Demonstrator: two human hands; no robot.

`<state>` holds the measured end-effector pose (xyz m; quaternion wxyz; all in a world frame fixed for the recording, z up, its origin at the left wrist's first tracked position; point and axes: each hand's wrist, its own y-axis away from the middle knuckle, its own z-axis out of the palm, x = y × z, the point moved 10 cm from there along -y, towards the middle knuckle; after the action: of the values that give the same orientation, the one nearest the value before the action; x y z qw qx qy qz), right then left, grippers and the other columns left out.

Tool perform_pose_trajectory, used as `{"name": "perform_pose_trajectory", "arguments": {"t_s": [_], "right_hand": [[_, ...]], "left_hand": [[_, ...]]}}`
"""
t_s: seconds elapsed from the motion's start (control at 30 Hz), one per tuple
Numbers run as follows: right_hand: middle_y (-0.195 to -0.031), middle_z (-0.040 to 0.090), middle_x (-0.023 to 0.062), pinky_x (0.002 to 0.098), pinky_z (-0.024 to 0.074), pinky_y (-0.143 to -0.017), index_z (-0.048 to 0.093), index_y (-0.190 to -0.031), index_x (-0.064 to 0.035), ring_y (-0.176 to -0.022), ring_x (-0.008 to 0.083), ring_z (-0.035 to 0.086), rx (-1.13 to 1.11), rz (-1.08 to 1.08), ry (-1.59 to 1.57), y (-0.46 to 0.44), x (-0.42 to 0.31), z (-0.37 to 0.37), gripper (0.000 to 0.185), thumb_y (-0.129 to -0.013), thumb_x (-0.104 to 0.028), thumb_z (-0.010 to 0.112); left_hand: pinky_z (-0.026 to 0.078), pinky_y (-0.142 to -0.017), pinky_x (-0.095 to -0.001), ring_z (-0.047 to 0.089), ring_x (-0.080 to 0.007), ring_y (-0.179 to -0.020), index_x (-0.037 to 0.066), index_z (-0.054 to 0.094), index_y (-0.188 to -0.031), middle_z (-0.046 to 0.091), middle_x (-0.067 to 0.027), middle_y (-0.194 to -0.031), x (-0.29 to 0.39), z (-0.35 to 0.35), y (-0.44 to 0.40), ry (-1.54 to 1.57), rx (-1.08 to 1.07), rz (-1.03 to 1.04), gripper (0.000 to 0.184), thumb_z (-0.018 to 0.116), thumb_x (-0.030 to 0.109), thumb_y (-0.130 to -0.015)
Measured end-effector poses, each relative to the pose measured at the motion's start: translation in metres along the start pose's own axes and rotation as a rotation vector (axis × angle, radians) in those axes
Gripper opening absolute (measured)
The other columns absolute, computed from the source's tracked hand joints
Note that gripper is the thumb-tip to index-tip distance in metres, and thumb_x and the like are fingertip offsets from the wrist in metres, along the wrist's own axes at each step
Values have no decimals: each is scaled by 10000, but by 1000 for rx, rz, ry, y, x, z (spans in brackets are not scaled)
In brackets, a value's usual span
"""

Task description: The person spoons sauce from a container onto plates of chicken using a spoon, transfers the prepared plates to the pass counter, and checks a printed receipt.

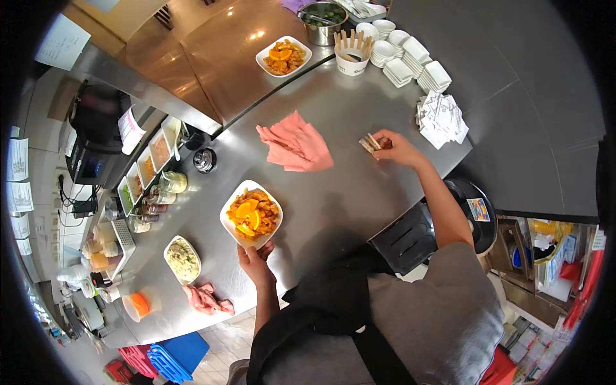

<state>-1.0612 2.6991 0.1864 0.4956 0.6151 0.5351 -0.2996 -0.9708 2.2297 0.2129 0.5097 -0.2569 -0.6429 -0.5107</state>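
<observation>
My left hand (258,264) grips the near rim of a square white bowl (224,221), its thumb and fingers closed on the edge. Saucy orange-brown food topped with orange slices (247,213) fills that bowl. Over the steel counter to the right, my right hand (396,150) pinches a small wooden piece (369,143) that looks like a clothespin; its exact kind is hard to make out. A crumpled pink cloth (295,144) lies between the two hands, touched by neither. Left of my left hand stands a white dish of fried rice (183,260).
A similar filled bowl (284,56) stands on the far ledge, near a steel pot (323,32). A white tub of wooden sticks (351,63), stacked white dishes (399,72) and paper slips (441,120) line the right. Jars (172,182) and a second pink cloth (206,299) are left.
</observation>
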Motion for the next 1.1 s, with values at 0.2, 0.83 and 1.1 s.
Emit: {"name": "perform_pose_trajectory", "arguments": {"t_s": [0.2, 0.83, 1.1], "right_hand": [[-858, 595, 25, 243, 485, -670, 544, -1163, -63, -770, 94, 575, -63, 50, -313, -28, -4, -8, 423, -781, -94, 722], [-972, 623, 184, 375, 489, -767, 585, -1150, -26, -871, 292, 628, 414, -274, 590, -141, -107, 2, 314, -869, -164, 579], [-1166, 527, 209, 367, 488, -934, 365, -1268, 110, -1040, 310, 581, 131, -181, -915, -264, -93, 39, 443, -892, -74, 512]], "left_hand": [[574, -619, -315, 663, -241, -673, -35, 401, -1246, 622, -171, -921, 7, 13, -12, 45, 10, 22, 353, 354, 64, -910], [585, -618, -324, 671, -266, -675, -71, 324, -1288, 625, -212, -973, 70, 131, -124, 28, -212, 121, 397, 334, 73, -918], [472, -466, -403, 611, -275, -529, -43, 521, -950, 616, -200, -682, 41, 182, -223, -157, -9, 323, 233, 529, 173, -864]]}}
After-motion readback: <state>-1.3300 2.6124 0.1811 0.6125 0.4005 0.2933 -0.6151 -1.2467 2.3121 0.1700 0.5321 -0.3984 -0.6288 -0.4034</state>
